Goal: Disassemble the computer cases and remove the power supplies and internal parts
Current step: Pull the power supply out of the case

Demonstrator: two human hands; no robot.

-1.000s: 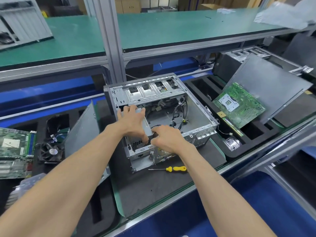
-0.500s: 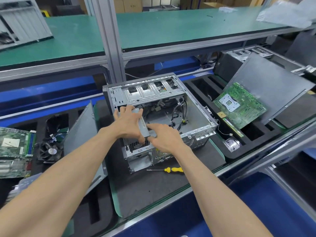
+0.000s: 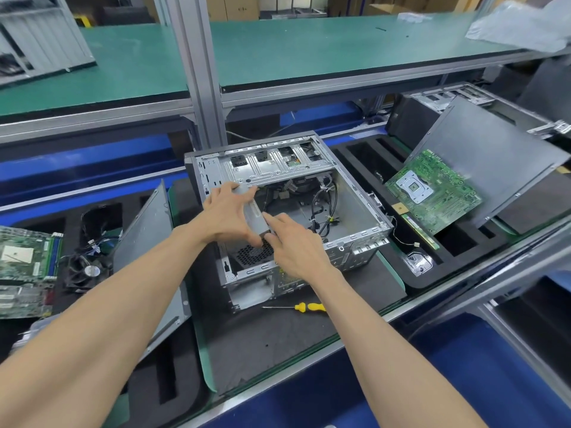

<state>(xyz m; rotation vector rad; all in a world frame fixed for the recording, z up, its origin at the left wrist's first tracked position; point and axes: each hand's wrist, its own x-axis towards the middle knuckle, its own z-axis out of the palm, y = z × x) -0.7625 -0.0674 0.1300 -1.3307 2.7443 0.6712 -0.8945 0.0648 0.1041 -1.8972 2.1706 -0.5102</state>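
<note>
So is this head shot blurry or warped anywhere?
Head view: wide-angle bending curves the bench rails and stretches both forearms; the case and hands are sharp; the plastic bag at top right looks smeared; lighting is even, no harsh glare.

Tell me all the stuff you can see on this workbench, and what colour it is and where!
computer case: 1, silver, centre, open
power supply: 1, grey, inside case, both hands on it
screwdriver: 1, yellow handle, in front of case
motherboard: 1, green, right tray
side panel: 1, dark grey, right, tilted
circuit boards: 2, green, far left
fan: 1, black, left
left hand: grips power supply
right hand: touches power supply
</note>
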